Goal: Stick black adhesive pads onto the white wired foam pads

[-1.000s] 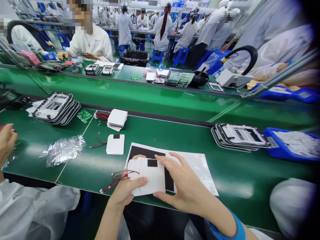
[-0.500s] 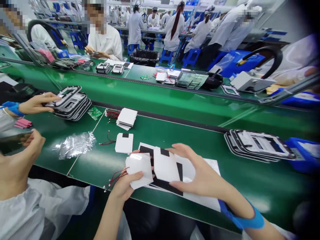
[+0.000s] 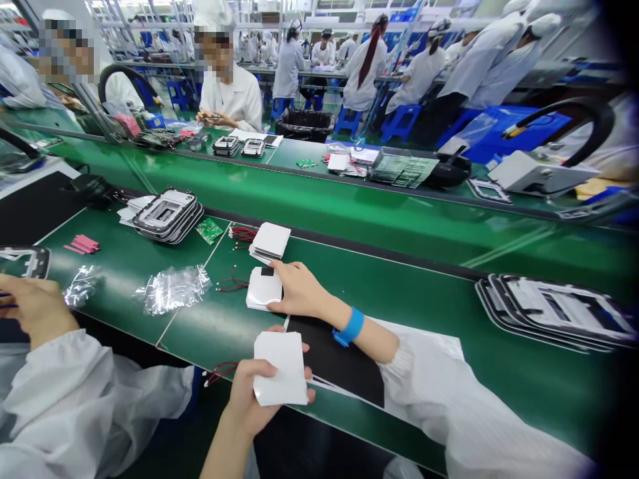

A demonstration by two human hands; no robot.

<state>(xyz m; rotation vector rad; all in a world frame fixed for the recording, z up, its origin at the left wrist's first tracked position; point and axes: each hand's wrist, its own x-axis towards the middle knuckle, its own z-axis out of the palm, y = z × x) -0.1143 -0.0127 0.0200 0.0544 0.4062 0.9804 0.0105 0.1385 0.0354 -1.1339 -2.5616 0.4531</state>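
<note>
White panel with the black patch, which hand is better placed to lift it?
Probably the right hand: it is touching that panel. The left hand holds at least one other white panel.

Right hand (image 3: 303, 290) has reached forward; now touching the tabletop panel (image 3: 264, 293).

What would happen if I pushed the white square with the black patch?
The white square would probably slide, not roll, since it's flat with straight edges. It looks fairly stiff, lying without sagging. Its red wires are likely floppy, being thin and curvy.
</note>
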